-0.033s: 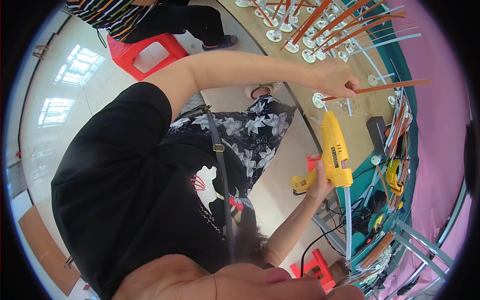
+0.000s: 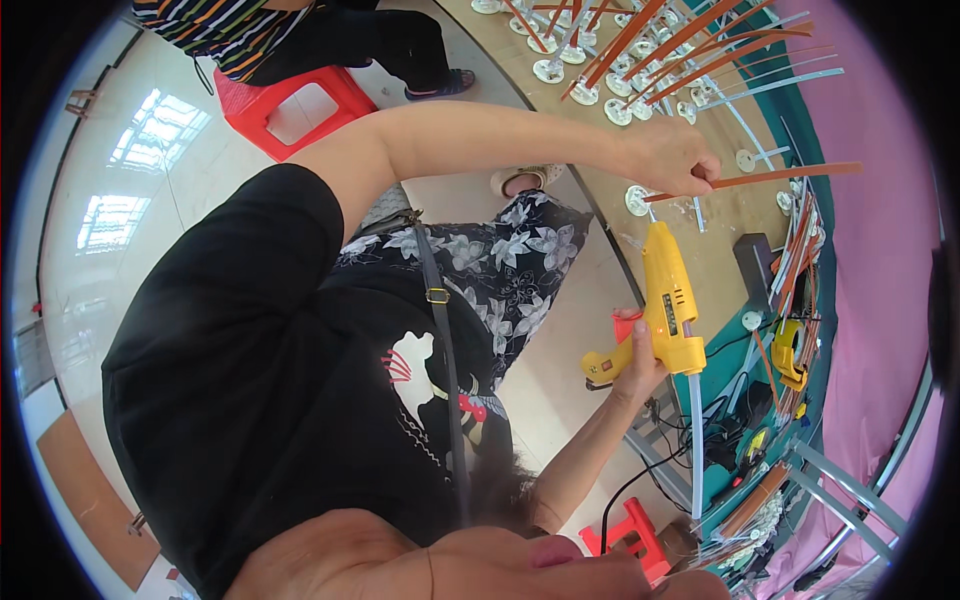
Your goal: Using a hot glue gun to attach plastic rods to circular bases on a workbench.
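My left hand (image 2: 675, 155) reaches out over the brown table (image 2: 720, 240) and pinches a long orange stick (image 2: 770, 176). The stick's near end meets a small white disc (image 2: 638, 200) lying on the table. My right hand (image 2: 632, 362) grips the handle of a yellow glue gun (image 2: 668, 300), held off the table's near edge. Its nozzle points toward the white disc, a short way from it. A clear glue stick (image 2: 695, 440) pokes out of the gun's back.
Several orange and clear sticks stand in white discs (image 2: 640, 45) at the far end. A black box (image 2: 755, 265), a second yellow glue gun (image 2: 790, 350) and cables lie to the right. A red stool (image 2: 300, 105) and a person in a striped top (image 2: 230, 30) are behind.
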Motion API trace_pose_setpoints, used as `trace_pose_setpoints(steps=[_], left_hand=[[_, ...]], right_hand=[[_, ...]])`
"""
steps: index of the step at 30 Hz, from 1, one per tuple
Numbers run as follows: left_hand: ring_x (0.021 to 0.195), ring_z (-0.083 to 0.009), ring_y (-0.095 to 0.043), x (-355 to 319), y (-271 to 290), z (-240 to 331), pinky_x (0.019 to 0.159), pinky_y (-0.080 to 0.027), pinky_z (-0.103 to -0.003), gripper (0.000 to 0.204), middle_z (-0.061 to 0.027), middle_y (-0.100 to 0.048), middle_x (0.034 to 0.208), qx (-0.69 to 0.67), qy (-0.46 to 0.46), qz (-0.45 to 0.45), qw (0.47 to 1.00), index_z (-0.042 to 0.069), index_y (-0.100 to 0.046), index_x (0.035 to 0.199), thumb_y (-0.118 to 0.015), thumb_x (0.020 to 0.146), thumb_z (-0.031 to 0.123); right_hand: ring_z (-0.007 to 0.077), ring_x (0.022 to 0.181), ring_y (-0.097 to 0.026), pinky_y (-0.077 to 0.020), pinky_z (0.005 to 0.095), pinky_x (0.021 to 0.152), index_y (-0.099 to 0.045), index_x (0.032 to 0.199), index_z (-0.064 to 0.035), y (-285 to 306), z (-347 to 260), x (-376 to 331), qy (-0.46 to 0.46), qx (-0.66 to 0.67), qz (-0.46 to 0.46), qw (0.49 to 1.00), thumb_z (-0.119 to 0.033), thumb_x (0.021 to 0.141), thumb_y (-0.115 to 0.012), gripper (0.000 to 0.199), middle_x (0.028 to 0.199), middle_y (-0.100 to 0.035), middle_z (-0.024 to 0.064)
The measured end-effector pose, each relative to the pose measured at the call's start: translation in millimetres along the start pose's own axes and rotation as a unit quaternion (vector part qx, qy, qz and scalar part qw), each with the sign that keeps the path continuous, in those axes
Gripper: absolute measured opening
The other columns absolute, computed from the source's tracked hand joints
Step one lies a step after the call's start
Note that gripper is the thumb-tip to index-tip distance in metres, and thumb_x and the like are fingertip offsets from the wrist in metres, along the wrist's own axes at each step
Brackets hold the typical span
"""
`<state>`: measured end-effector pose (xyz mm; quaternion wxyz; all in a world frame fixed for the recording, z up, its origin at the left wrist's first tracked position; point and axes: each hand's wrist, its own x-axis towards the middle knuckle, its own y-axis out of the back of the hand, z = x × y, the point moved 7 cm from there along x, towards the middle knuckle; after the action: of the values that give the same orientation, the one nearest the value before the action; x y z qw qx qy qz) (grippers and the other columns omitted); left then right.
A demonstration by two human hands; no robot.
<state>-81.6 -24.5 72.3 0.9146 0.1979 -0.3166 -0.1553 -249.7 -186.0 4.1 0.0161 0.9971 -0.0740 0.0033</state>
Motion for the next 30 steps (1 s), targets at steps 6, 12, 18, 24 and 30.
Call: trace_pose_setpoints(steps=[6,12,18,24,30], left_hand=[[0.053,-0.0205,-0.055,0,1,4,0.051,-0.042,-0.029,0.013,-0.0067,-0.058,0.059,0.003,-0.022,0.013,1.000,0.004,-0.059,0.073,-0.062,0.073,0.017],[0.066,-0.0231,-0.060,1,-2,1,0.059,-0.046,-0.035,0.016,-0.0061,-0.063,0.069,-0.002,0.018,-0.031,0.999,0.009,-0.064,0.078,-0.060,0.073,0.024],[0.065,-0.0239,-0.060,0,-3,1,0.058,-0.045,-0.035,0.016,-0.0068,-0.063,0.069,-0.020,0.023,-0.024,0.999,0.008,-0.064,0.078,-0.061,0.072,0.023],[0.064,-0.0240,-0.060,-2,-1,1,0.058,-0.045,-0.035,0.016,-0.0068,-0.063,0.069,-0.020,0.020,-0.019,0.999,0.008,-0.065,0.079,-0.060,0.072,0.021],[0.063,-0.0236,-0.060,-1,-4,0,0.057,-0.045,-0.034,0.016,-0.0069,-0.063,0.068,-0.025,0.011,-0.018,0.999,0.008,-0.065,0.079,-0.059,0.072,0.020]], right_hand=[[0.0230,0.067,-0.059,-0.0506,0.0374,0.067,-0.043,0.106,0.0025,-8,-7,4,-0.005,0.006,-0.009,1.000,-0.006,0.075,-0.060,0.037,0.075,-0.057,0.0139],[0.0198,0.066,-0.059,-0.0480,0.0315,0.065,-0.042,0.105,0.0013,-11,-16,6,-0.029,-0.016,-0.004,0.999,-0.005,0.075,-0.062,0.037,0.076,-0.058,0.0125],[0.0220,0.063,-0.058,-0.0494,0.0320,0.061,-0.045,0.102,0.0020,-10,-17,9,-0.048,-0.036,0.011,0.998,-0.007,0.074,-0.061,0.034,0.075,-0.057,0.0131],[0.0216,0.062,-0.058,-0.0498,0.0323,0.059,-0.044,0.101,0.0024,-10,-18,12,-0.043,-0.036,0.010,0.998,-0.006,0.073,-0.062,0.035,0.075,-0.055,0.0124],[0.0192,0.056,-0.057,-0.0479,0.0297,0.054,-0.041,0.105,0.0024,-16,-27,13,-0.047,-0.032,0.025,0.998,-0.004,0.074,-0.060,0.037,0.069,-0.055,0.0116]])
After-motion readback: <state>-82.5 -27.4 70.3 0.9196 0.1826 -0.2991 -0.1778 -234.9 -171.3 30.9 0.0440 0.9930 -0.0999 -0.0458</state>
